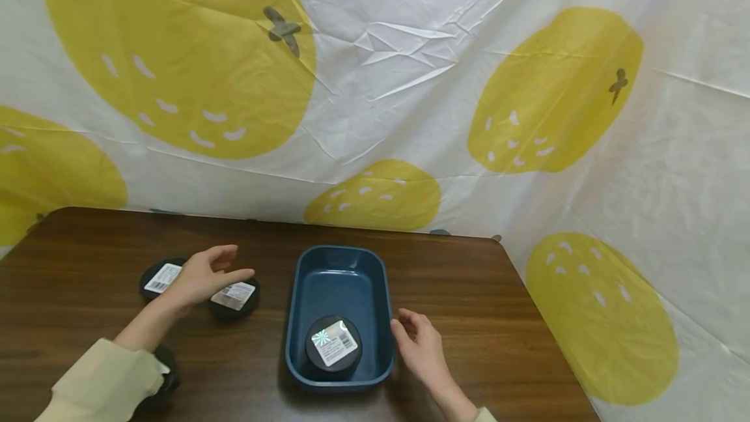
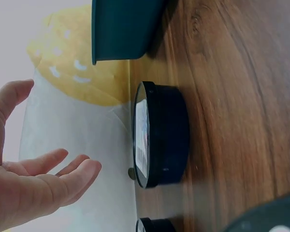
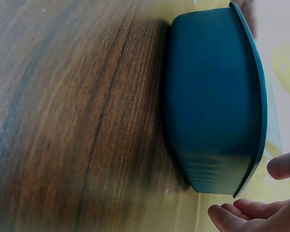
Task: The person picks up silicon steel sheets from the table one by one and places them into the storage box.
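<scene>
My left hand, fingers apart and holding nothing, hovers over a round black tub with a white label on its lid. The left wrist view shows a gap between this hand and the tub. Another black tub lies left of the hand, partly covered by it. Beside the right long side of a blue rectangular tray is my right hand, its fingers loosely bent near the rim and holding nothing. One labelled black tub sits inside the tray at its near end.
A further black tub is partly hidden behind the left sleeve. Everything stands on a dark wooden table. A white cloth with yellow fruit prints hangs along the table's back and right side.
</scene>
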The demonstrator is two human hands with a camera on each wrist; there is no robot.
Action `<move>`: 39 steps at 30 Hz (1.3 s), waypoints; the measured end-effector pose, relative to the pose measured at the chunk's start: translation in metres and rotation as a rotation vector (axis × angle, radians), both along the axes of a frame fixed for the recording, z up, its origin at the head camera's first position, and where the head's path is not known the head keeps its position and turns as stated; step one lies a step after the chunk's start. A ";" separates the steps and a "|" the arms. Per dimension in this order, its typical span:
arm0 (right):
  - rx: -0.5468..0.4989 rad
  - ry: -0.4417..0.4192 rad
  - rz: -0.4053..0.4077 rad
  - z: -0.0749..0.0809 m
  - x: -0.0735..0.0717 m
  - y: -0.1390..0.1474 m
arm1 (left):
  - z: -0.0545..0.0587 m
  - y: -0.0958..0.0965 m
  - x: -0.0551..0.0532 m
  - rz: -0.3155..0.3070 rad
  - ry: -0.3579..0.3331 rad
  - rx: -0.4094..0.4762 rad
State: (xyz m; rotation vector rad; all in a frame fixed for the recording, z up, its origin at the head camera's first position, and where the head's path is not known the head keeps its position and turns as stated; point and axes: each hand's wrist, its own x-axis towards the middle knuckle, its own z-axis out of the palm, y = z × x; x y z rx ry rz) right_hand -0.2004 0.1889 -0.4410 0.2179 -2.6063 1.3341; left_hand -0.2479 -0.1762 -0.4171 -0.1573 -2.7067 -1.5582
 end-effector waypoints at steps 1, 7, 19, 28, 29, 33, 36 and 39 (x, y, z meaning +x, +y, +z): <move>-0.002 -0.002 -0.003 0.000 0.000 0.000 | 0.000 -0.001 0.000 -0.001 0.001 -0.007; -0.016 -0.016 -0.009 -0.001 0.000 -0.001 | -0.001 -0.005 0.002 0.005 0.006 -0.059; -0.039 -0.048 -0.011 -0.003 0.000 0.000 | -0.005 -0.011 0.001 0.005 0.011 -0.100; -0.038 -0.050 -0.002 -0.004 0.001 0.000 | -0.009 -0.009 0.001 -0.006 0.037 -0.158; -0.040 -0.053 -0.002 -0.004 0.001 0.000 | -0.010 -0.010 0.001 -0.007 0.045 -0.171; -0.039 -0.056 0.011 -0.004 0.001 0.001 | -0.012 -0.009 0.001 -0.020 0.084 -0.237; -0.035 -0.055 0.021 -0.003 0.002 0.001 | -0.014 -0.010 0.000 -0.029 0.104 -0.295; -0.029 -0.059 0.014 -0.003 0.002 0.001 | -0.015 -0.010 0.000 -0.035 0.120 -0.334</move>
